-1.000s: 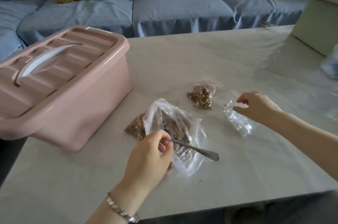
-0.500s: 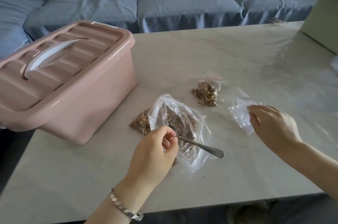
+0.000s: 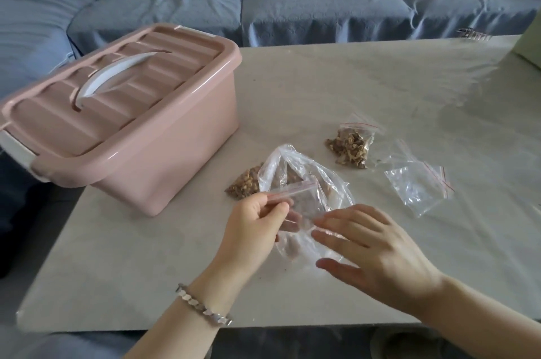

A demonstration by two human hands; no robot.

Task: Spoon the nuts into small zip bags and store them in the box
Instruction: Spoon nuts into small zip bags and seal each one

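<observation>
Head view showed me the left hand [image 3: 257, 218] pinching the red-striped mouth of a small clear zip bag [image 3: 304, 202], held just over the big crinkled clear plastic bag of nuts [image 3: 281, 165], I judged for a short spooning reach. The right hand [image 3: 374, 250] lay open, fingers straight at the small bag's lower edge. The pink lidded plastic box [image 3: 123, 124] sat closed on the bench [image 3: 322, 80].
</observation>
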